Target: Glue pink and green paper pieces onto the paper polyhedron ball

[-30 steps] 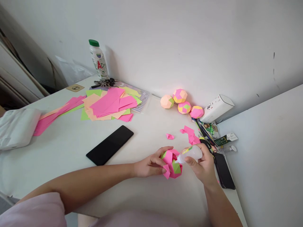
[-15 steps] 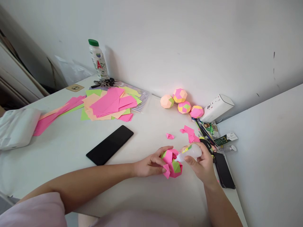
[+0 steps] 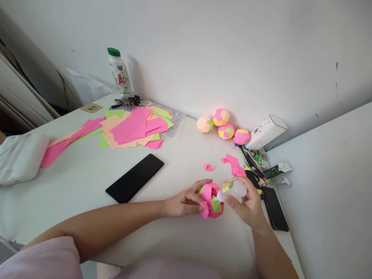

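Observation:
A pink and green folded-paper ball (image 3: 216,206), with gaps between its faces, rests low at the middle of the table. Closed around its left side is my left hand (image 3: 186,201), thumb against a pink flap. My right hand (image 3: 247,203) grips a translucent glue bottle (image 3: 236,190) with a yellow-green label. The bottle is tilted, its nozzle pointing down at the ball beside the green face. Whether glue is coming out is too small to see. Beyond the ball lie a small folded pink piece (image 3: 208,167) and several joined pink pieces (image 3: 235,166).
Finished paper balls (image 3: 220,117) sit by the wall, near a white box (image 3: 269,131). Coloured paper sheets (image 3: 130,128) are heaped at left, with a black phone (image 3: 135,178) in front. Scissors (image 3: 252,179) and a black case (image 3: 276,209) line the right edge. A white bottle (image 3: 120,75) stands behind.
The glue bottle in my right hand has shifted slightly down and left, its nozzle a little lower at the ball. My left hand and the ball look unmoved.

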A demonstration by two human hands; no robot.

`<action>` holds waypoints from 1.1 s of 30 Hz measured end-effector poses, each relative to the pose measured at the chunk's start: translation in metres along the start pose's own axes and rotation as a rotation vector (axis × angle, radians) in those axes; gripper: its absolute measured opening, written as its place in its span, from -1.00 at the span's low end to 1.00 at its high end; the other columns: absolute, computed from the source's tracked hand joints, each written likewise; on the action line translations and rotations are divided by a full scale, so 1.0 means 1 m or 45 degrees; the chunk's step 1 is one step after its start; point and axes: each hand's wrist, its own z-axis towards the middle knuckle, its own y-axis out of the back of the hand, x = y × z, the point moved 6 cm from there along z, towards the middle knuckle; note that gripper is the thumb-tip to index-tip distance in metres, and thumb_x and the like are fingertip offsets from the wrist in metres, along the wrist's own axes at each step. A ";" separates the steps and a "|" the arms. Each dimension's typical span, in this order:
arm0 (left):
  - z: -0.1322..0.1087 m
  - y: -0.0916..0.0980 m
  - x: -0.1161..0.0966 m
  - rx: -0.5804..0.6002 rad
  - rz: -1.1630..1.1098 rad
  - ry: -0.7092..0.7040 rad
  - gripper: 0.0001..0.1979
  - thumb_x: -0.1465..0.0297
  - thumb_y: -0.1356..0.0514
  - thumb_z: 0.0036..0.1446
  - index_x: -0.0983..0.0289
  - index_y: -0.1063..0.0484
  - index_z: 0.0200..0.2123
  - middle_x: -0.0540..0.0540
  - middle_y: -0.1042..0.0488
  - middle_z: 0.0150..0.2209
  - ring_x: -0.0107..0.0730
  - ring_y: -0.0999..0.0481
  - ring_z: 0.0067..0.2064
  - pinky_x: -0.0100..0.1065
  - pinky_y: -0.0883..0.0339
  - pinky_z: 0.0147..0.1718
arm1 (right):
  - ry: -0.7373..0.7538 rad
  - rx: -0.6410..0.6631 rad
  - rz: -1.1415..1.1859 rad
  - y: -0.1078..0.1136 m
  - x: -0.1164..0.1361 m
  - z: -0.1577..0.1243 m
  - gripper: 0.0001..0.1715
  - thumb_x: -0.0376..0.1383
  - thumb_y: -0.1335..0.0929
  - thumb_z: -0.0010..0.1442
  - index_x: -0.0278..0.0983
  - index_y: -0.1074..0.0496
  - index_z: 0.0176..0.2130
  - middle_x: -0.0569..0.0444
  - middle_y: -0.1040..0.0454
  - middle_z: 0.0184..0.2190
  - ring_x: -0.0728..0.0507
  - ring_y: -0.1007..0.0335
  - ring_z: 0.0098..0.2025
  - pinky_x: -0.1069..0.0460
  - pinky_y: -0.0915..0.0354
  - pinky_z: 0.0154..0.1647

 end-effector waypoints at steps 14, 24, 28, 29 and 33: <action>0.000 0.000 0.002 -0.001 -0.017 -0.003 -0.82 0.32 -0.21 0.14 0.20 -0.60 -0.27 0.03 0.16 0.34 0.04 -0.14 0.26 -0.15 -0.33 0.05 | 0.001 -0.005 -0.058 0.002 0.002 0.000 -0.73 -0.21 -0.45 0.08 -0.20 -0.35 -0.22 0.03 -0.50 -0.32 -0.18 -0.45 -0.26 -0.03 -0.39 -0.27; 0.001 -0.002 -0.001 0.006 -0.052 0.022 -0.82 0.31 -0.22 0.13 0.19 -0.60 -0.25 0.02 0.17 0.34 0.05 -0.11 0.27 -0.18 -0.36 0.03 | 0.036 0.004 -0.110 -0.001 0.006 0.001 -0.74 -0.21 -0.44 0.08 -0.19 -0.37 -0.22 0.02 -0.51 -0.30 -0.19 -0.47 -0.24 -0.01 -0.39 -0.31; 0.001 -0.003 -0.001 0.019 -0.078 0.015 -0.82 0.32 -0.21 0.14 0.17 -0.60 -0.25 0.01 0.19 0.33 0.04 -0.13 0.26 -0.16 -0.36 0.04 | 0.060 0.007 -0.141 -0.001 0.008 0.000 -0.73 -0.22 -0.45 0.08 -0.20 -0.37 -0.21 0.01 -0.51 -0.30 -0.19 -0.47 -0.23 0.00 -0.38 -0.32; 0.001 -0.003 -0.001 0.020 -0.078 0.020 -0.82 0.33 -0.20 0.14 0.17 -0.60 -0.25 0.02 0.19 0.33 0.04 -0.14 0.25 -0.16 -0.36 0.04 | 0.066 0.008 -0.144 -0.002 0.008 0.000 -0.73 -0.22 -0.45 0.08 -0.20 -0.37 -0.21 0.02 -0.51 -0.31 -0.19 -0.47 -0.23 0.00 -0.38 -0.32; 0.001 -0.002 0.000 0.017 -0.084 0.020 -0.82 0.34 -0.20 0.14 0.16 -0.60 -0.24 0.04 0.18 0.31 0.04 -0.14 0.26 -0.15 -0.37 0.03 | 0.078 0.008 -0.139 -0.003 0.006 0.000 -0.71 -0.23 -0.45 0.08 -0.20 -0.37 -0.19 0.02 -0.51 -0.30 -0.18 -0.47 -0.23 0.00 -0.38 -0.30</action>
